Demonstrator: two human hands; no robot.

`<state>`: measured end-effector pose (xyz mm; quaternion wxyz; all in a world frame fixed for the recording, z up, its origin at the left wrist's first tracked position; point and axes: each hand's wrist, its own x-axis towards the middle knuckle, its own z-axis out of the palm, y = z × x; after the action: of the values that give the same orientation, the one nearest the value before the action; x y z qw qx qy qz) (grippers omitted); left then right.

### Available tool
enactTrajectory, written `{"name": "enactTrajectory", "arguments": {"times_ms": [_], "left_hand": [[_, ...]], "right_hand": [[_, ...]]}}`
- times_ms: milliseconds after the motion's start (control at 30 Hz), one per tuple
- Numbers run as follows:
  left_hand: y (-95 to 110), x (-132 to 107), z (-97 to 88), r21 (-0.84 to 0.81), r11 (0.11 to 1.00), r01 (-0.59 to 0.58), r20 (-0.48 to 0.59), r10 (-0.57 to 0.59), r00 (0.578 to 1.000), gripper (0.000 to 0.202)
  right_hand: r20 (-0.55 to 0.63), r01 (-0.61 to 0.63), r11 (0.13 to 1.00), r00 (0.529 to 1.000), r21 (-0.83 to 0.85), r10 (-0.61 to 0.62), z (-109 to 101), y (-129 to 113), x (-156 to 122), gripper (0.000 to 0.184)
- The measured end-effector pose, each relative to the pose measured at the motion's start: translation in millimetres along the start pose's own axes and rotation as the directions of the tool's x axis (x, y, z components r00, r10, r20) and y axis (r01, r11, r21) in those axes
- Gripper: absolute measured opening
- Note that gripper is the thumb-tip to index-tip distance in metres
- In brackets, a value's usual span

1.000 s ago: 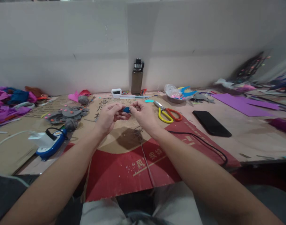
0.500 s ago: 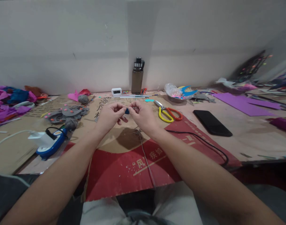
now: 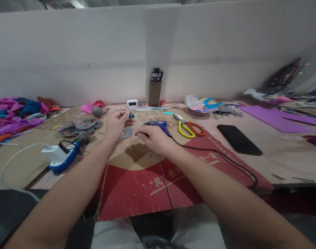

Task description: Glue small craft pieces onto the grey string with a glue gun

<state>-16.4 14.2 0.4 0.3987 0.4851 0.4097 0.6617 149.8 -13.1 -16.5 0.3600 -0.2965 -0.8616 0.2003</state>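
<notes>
My left hand pinches a small dark blue piece between thumb and fingers, above the cardboard. Its exact kind is too small to tell. My right hand has thumb and forefinger pressed together, lower and to the right; anything at its fingertips is too small to make out. Between the hands lies a flat grey disc, partly covered by my left hand. A blue glue gun lies just behind my right hand, its black cord running off to the right. Grey yarn trails over the red-printed cardboard.
Scissors with yellow and orange handles and a black phone lie to the right. A bottle and small white clock stand by the wall. On the left are a blue power strip and grey felt pieces.
My hands, together at the blue piece before, have parted. The left keeps the piece and the right has drawn down, uncovering the glue gun and grey disc. The view has tilted up slightly.
</notes>
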Motion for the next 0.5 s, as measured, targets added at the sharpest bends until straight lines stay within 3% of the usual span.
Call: {"name": "enactTrajectory", "arguments": {"times_ms": [133, 200, 267, 333, 433, 500], "left_hand": [[1.4, 6.0, -4.5, -0.157, 0.987, 0.047, -0.025, -0.052, 0.998, 0.007], [2.7, 8.9, -6.8, -0.206, 0.977, 0.054, -0.056, -0.067, 0.996, 0.007], [4.2, 11.3, -8.9, -0.245, 0.968, 0.054, -0.087, -0.077, 0.993, 0.008], [5.9, 12.7, -10.5, -0.277, 0.960, 0.048, -0.106, -0.080, 0.991, 0.009], [8.4, 12.1, -11.5, -0.311, 0.950, 0.029, -0.090, -0.060, 0.994, 0.008], [9.7, 10.3, -10.6, -0.309, 0.951, 0.014, -0.063, -0.035, 0.997, 0.009]], "right_hand": [[0.285, 0.103, 0.993, 0.955, -0.065, -0.081, -4.1, -6.5, -1.3, 0.022], [0.291, 0.076, 0.990, 0.956, -0.116, -0.040, -12.7, -8.7, -0.5, 0.027], [0.169, -0.037, 0.983, 0.983, -0.179, 0.068, -24.5, -7.0, 1.2, 0.037], [-0.016, -0.194, 0.950, 0.980, -0.243, 0.196, -36.6, 0.8, 2.8, 0.042], [-0.241, -0.442, 0.818, 0.895, -0.367, 0.376, -46.8, 23.4, 2.6, 0.031], [-0.236, -0.547, 0.698, 0.835, -0.462, 0.498, -45.3, 41.3, 0.8, 0.030]]}}
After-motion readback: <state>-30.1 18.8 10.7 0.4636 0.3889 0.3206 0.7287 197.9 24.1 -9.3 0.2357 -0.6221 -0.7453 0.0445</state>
